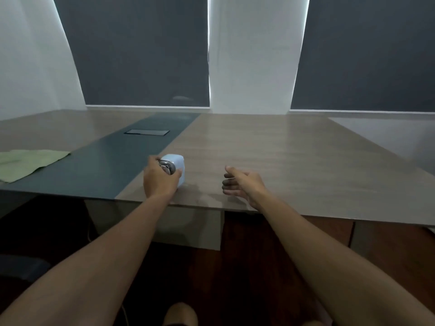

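Observation:
A small pale blue box-shaped device (177, 164) with a silver metal part on its near face stands on the wooden table (282, 161) close to the front edge. My left hand (159, 180) grips it from the near side, thumb and fingers curled round the silver part. My right hand (240, 183) hovers over the table to the right of the device, apart from it, fingers loosely curled and holding nothing.
A green cloth (28, 162) lies at the far left of the table. A dark strip (106, 161) runs across the tabletop with a black cable hatch (147, 132) in it. Dark blinds (141, 55) and a white wall stand behind.

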The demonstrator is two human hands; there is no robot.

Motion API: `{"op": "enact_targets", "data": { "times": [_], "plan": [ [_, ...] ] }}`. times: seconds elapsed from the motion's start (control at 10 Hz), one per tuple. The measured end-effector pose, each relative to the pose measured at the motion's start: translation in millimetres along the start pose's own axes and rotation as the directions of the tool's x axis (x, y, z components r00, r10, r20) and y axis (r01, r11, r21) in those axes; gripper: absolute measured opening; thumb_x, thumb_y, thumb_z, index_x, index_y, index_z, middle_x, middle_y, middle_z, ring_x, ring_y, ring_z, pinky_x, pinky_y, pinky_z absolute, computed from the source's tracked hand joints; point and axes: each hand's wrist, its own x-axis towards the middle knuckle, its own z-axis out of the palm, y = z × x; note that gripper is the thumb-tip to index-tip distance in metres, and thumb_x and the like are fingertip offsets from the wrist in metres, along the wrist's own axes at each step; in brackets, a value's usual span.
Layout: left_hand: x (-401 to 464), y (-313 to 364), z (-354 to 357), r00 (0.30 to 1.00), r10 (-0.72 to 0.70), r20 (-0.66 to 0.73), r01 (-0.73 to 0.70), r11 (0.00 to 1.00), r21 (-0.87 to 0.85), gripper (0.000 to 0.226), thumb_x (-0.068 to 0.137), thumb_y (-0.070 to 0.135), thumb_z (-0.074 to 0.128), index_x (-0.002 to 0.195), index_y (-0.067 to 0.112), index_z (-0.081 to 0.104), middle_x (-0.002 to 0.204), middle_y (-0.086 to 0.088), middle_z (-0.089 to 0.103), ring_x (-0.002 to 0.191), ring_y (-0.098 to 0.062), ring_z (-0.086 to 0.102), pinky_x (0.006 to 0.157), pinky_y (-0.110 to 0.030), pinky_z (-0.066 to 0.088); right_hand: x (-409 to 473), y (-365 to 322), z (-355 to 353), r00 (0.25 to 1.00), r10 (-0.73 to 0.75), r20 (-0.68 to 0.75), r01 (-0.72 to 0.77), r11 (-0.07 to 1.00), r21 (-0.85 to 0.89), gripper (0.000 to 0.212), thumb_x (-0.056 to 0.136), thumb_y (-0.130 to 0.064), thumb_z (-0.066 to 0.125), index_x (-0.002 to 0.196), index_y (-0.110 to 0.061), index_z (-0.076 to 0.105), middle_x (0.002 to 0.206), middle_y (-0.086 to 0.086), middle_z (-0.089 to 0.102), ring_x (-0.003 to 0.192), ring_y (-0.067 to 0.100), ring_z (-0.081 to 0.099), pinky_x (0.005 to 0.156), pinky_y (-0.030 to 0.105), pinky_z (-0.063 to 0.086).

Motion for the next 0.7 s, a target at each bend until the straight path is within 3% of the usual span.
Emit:
{"op": "enact_targets", "data": {
  "times": [0.2, 0.4, 0.5, 0.6, 0.7],
  "plan": [
    [4, -18, -4, 1.000, -0.019, -0.017, 0.020, 0.999, 0.037, 0.065, 0.071, 0.024, 0.080, 0.126, 0.015, 0.046, 0.126, -0.017, 0.056, 0.113, -0.037, 0.057, 0.090, -0.041, 0.044, 7, 7, 3, 0.998, -0.015, -0.053, 0.015, 1.000, -0.009, 0.028, 0.086, -0.028, 0.071, 0.088, 0.000, 0.068, 0.093, 0.020, 0.069, 0.080, 0.032, 0.071, 0.077, 0.041, 0.061],
    [3, -26, -3, 1.000, -0.031, -0.005, 0.031, 0.996, 0.083, 0.073, 0.069, 0.025, 0.081, 0.130, 0.017, 0.042, 0.131, -0.017, 0.052, 0.117, -0.037, 0.054, 0.092, -0.043, 0.044, 8, 0, -12, 0.988, -0.064, -0.140, 0.058, 0.997, -0.052, 0.027, 0.085, -0.029, 0.072, 0.088, -0.003, 0.069, 0.099, 0.018, 0.070, 0.090, 0.031, 0.073, 0.081, 0.039, 0.061],
    [-1, -20, -5, 1.000, -0.007, -0.008, 0.008, 0.985, 0.173, 0.094, 0.066, 0.037, 0.083, 0.142, 0.013, 0.033, 0.141, -0.018, 0.044, 0.128, -0.037, 0.045, 0.101, -0.047, 0.040, 2, -8, -23, 0.967, -0.129, -0.220, 0.089, 0.979, -0.183, 0.028, 0.082, -0.036, 0.072, 0.089, -0.008, 0.071, 0.096, 0.012, 0.071, 0.095, 0.027, 0.071, 0.087, 0.039, 0.059],
    [-5, -9, -4, 0.991, 0.127, -0.052, -0.106, 0.951, 0.289, 0.099, 0.070, 0.054, 0.074, 0.145, 0.006, 0.031, 0.150, -0.020, 0.038, 0.141, -0.037, 0.033, 0.115, -0.050, 0.027, -11, -17, -40, 0.948, -0.241, -0.206, 0.121, 0.875, -0.469, 0.035, 0.085, -0.043, 0.066, 0.102, -0.013, 0.073, 0.100, 0.002, 0.070, 0.098, 0.018, 0.063, 0.093, 0.033, 0.050],
    [-16, 16, 6, 0.964, 0.264, -0.027, -0.243, 0.921, 0.303, 0.090, 0.076, 0.056, 0.063, 0.143, 0.002, 0.037, 0.154, -0.020, 0.035, 0.147, -0.036, 0.025, 0.120, -0.050, 0.017, -21, -18, -56, 0.941, -0.289, -0.175, 0.099, 0.730, -0.676, 0.046, 0.087, -0.050, 0.060, 0.113, -0.014, 0.071, 0.118, 0.004, 0.071, 0.111, 0.021, 0.062, 0.092, 0.029, 0.045]
  ]
}}
